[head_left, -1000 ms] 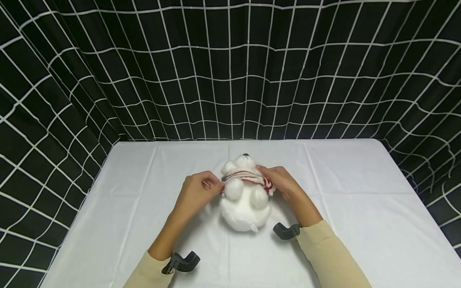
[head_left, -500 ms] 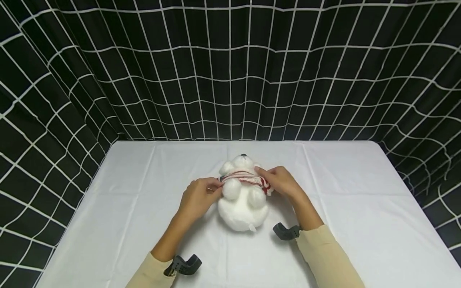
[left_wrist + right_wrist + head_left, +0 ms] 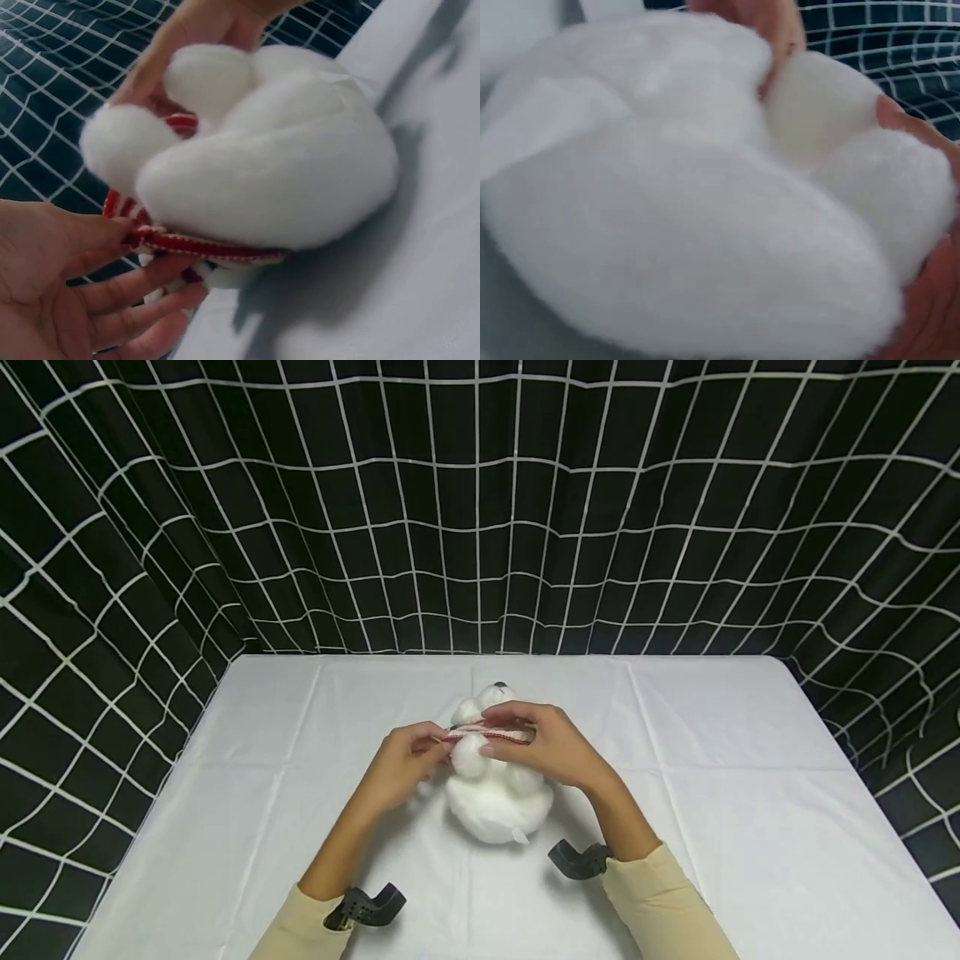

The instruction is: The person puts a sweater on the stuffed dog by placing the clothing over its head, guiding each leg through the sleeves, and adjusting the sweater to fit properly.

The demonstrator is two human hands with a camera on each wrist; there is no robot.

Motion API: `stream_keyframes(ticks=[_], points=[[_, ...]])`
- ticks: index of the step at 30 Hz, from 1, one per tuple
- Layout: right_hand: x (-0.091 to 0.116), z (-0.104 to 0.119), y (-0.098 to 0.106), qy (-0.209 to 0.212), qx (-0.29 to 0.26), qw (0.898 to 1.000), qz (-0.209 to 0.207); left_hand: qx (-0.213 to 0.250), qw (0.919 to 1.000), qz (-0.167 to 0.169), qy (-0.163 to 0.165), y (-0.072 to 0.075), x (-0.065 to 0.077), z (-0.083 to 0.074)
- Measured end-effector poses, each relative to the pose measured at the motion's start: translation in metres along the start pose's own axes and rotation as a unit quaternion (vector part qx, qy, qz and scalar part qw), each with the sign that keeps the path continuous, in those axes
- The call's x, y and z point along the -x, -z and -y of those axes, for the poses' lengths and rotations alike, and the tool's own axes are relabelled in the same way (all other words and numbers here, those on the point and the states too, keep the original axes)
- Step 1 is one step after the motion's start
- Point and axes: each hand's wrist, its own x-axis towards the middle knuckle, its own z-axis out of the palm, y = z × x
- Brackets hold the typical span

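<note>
A white plush bear (image 3: 491, 814) lies on its back, its dark nose away from me and its rounded rump toward me. Around its middle runs a red-and-white striped knit garment (image 3: 472, 729). My left hand (image 3: 401, 764) pinches the garment's edge at the bear's left side; the left wrist view shows thumb and fingers on the red hem (image 3: 195, 244). From the other side my right hand (image 3: 558, 747) curves over the bear, fingers by the neck and thumb against a foot, with the striped cloth between them. That hand hides the bear's right side.
A white cloth with fold lines covers the table (image 3: 262, 793). Black curtain (image 3: 420, 552) with a white grid stands behind it and at both sides. Dark curved wrist mounts (image 3: 371, 906) stick out from both beige sleeves.
My right hand has moved left from the bear's side to over its front, its thumb now by a foot. The bear has shifted slightly left; my left hand stays at the garment's edge.
</note>
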Motion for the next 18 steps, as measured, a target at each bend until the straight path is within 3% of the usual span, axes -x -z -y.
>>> stream_keyframes(ticks=[4,9,14,18], points=[[-0.003,0.001,-0.011,-0.033,0.039,0.998,-0.02,-0.001,0.9998,0.002,-0.02,0.007,0.002,-0.004],[-0.005,0.001,-0.02,-0.064,0.112,0.99,-0.047,-0.057,0.9971,-0.008,-0.05,0.013,0.005,-0.012],[-0.006,0.003,-0.031,-0.075,0.168,0.98,-0.08,-0.135,0.987,-0.026,-0.083,0.017,0.013,-0.024],[-0.007,0.005,-0.038,-0.06,0.199,0.972,-0.112,-0.182,0.9769,-0.029,-0.108,0.016,0.018,-0.034]])
